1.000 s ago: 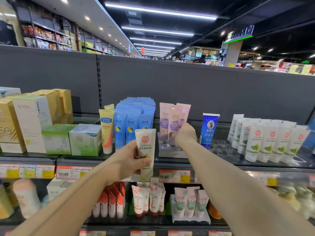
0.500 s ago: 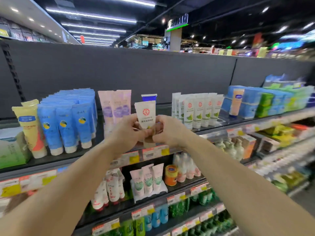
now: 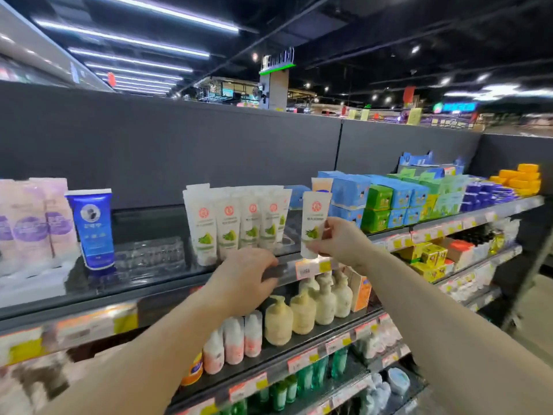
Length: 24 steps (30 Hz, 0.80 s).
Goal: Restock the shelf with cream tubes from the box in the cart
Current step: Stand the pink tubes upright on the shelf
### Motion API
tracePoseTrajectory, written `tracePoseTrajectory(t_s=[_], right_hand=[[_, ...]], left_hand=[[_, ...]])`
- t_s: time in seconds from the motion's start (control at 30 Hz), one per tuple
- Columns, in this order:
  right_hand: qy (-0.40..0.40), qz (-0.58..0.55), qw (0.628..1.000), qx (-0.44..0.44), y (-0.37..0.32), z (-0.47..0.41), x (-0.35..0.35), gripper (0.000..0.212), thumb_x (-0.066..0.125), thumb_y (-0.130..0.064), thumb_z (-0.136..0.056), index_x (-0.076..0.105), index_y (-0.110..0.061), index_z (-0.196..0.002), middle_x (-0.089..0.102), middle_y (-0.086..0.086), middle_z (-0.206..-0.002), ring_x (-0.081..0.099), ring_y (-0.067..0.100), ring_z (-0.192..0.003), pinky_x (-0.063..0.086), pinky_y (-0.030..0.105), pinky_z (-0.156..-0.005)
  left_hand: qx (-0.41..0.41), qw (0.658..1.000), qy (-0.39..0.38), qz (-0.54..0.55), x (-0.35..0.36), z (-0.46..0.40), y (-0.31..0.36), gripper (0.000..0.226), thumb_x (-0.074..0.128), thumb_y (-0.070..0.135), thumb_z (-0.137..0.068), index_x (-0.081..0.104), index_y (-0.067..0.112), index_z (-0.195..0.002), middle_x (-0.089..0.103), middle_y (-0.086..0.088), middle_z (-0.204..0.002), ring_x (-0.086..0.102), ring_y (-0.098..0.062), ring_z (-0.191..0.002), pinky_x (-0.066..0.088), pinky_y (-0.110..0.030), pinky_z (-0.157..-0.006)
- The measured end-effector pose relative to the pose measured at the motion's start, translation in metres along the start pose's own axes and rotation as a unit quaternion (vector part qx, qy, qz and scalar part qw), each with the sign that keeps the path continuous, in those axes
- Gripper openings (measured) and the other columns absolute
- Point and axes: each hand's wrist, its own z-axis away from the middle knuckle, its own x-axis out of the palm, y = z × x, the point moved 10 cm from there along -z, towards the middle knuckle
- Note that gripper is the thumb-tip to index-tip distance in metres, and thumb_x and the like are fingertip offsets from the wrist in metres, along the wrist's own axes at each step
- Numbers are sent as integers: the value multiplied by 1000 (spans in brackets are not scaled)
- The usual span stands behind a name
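Note:
My right hand (image 3: 341, 242) grips a white cream tube (image 3: 313, 223) with a red round logo and green leaf print, upright, cap down, just right of a row of several matching white tubes (image 3: 236, 226) standing on the top shelf (image 3: 143, 274). My left hand (image 3: 247, 281) rests on the shelf's front rail below that row, fingers curled on the edge, nothing in it. The cart and box are out of view.
Left on the same shelf stand a blue tube (image 3: 93, 227) and pink tubes (image 3: 36, 223), with a clear plastic divider tray (image 3: 149, 254) between. Blue and green boxes (image 3: 389, 205) sit to the right. Pump bottles (image 3: 305, 310) fill the shelf below.
The tube passed from my left hand to my right, which carried it rightward to the white tube row. My left hand dropped to the shelf rail. The view swung right.

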Motion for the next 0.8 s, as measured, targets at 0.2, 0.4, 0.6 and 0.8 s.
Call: tracePoseTrajectory(t_s=[0.2, 0.4, 0.6, 0.8], right_hand=[[-11, -1, 998, -61, 2, -64, 11, 34, 79, -27, -77, 63, -16, -105, 71, 0, -97, 66, 19, -91, 55, 38, -84], [-26, -33, 995, -91, 2, -88, 38, 36, 79, -31, -78, 62, -18, -107, 70, -4, -101, 64, 15, -95, 52, 38, -90], [-56, 61, 989, -119, 3, -94, 44, 40, 71, -35, -84, 58, -18, -119, 66, -4, -111, 60, 16, -100, 50, 36, -90], [-59, 52, 989, -129, 5, -91, 42, 36, 71, -32, -86, 57, -19, -116, 64, -6, -109, 58, 13, -97, 48, 29, -82]], left_hand=[[-67, 991, 2, -118, 31, -26, -1, 41, 55, 38, -89, 56, 22, -127, 47, 3, -140, 38, -19, -131, 32, -34, -110], [-105, 986, 3, -126, 38, -28, -13, 48, 54, 46, -90, 49, 28, -134, 30, 6, -154, 21, -16, -142, 13, -32, -117], [-115, 987, 25, -112, 38, -28, -16, 48, 55, 53, -87, 54, 31, -129, 30, 8, -155, 23, -14, -142, 18, -33, -118], [-122, 986, 17, -108, 39, -29, -17, 49, 55, 58, -86, 55, 33, -127, 29, 9, -155, 22, -13, -142, 18, -33, -117]])
